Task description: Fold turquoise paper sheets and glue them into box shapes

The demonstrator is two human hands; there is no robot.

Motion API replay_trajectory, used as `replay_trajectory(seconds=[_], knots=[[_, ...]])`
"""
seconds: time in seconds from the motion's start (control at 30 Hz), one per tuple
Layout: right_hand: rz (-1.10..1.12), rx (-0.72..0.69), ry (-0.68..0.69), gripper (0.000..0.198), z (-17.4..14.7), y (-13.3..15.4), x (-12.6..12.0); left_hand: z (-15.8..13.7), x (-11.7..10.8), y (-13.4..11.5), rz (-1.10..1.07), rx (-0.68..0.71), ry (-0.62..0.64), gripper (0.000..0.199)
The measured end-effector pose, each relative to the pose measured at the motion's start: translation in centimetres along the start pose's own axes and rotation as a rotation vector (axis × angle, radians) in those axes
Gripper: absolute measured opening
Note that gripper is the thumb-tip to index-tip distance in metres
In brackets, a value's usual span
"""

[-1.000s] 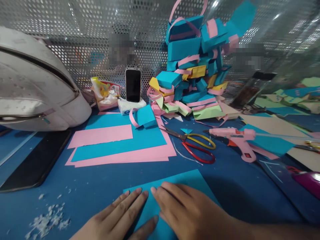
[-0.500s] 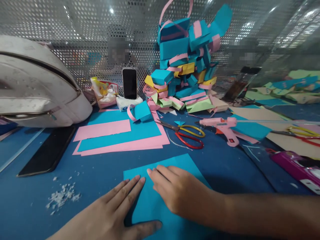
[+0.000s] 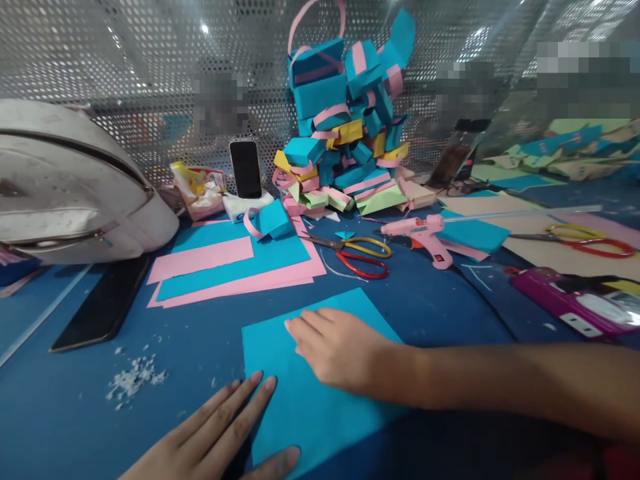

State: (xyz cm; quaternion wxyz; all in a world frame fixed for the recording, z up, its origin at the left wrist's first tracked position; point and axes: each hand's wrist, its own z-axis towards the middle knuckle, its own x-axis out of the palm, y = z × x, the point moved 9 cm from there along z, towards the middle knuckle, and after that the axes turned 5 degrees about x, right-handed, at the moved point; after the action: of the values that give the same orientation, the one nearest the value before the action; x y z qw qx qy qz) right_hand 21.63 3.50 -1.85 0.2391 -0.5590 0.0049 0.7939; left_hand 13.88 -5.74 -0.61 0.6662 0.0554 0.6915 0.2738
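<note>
A sheet of blue paper [image 3: 320, 420] lies flat on the blue table close to me. My left hand [image 3: 220, 427] rests over the paper's left edge, fingers stretched out and the thumb apart on its near part. On the upper middle of the sheet lies my right hand [image 3: 335, 347], fingers curled and pressed together against the paper. Its palm side is hidden, so whether it holds something cannot be seen. Red-and-yellow-handled scissors [image 3: 350, 253] lie beyond the sheet, right of stacked blue and pink paper [image 3: 280, 273].
At the back rises a pile of blue, pink and yellow paper pieces [image 3: 320, 100]. A pink glue gun [image 3: 425, 237] and purple power strip [image 3: 555, 300] lie right. Left are a white bag [image 3: 75, 180], a dark phone [image 3: 100, 300] and white scraps [image 3: 135, 380].
The view has turned to the right, so most things sit further left. My left hand has slid toward me along the paper's edge. My right hand stays on the sheet's upper part.
</note>
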Motion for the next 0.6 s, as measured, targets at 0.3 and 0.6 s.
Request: replay_trajectory(seconds=[0.3,0.6], knots=[[-0.031,0.006,0.000,0.017,0.2,-0.1,-0.6,-0.8,-0.8,0.6,-0.124,-0.057,0.057,0.052],[-0.048,0.000,0.022,0.018,0.3,0.2,-0.9,2.9,-0.3,3.1,-0.359,-0.132,0.100,0.049]])
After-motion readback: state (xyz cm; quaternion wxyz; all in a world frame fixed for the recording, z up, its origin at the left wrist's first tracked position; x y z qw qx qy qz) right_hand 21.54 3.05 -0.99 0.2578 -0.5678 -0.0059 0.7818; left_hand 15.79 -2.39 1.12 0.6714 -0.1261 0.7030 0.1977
